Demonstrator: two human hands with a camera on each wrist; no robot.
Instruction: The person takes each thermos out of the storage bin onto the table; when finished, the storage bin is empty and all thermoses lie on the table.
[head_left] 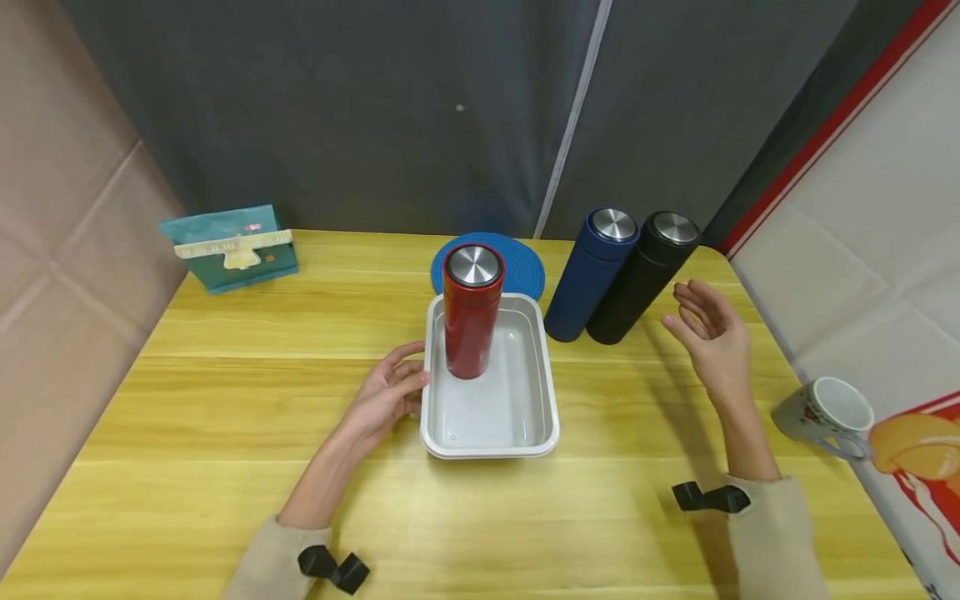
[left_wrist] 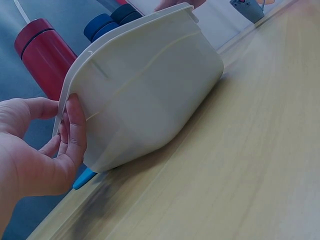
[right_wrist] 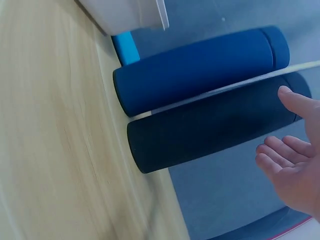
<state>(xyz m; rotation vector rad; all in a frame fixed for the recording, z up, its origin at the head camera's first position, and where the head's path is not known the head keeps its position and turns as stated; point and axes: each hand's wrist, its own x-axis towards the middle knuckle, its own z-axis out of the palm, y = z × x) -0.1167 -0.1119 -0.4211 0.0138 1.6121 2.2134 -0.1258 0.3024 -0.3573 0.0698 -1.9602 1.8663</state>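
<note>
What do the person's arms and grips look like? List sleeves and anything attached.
The left sleeve and right sleeve are plain beige. At each cuff sits a small black angular piece, one on the left, one on the right. The left grip and right grip are bare hands; no glove or ring shows.
</note>
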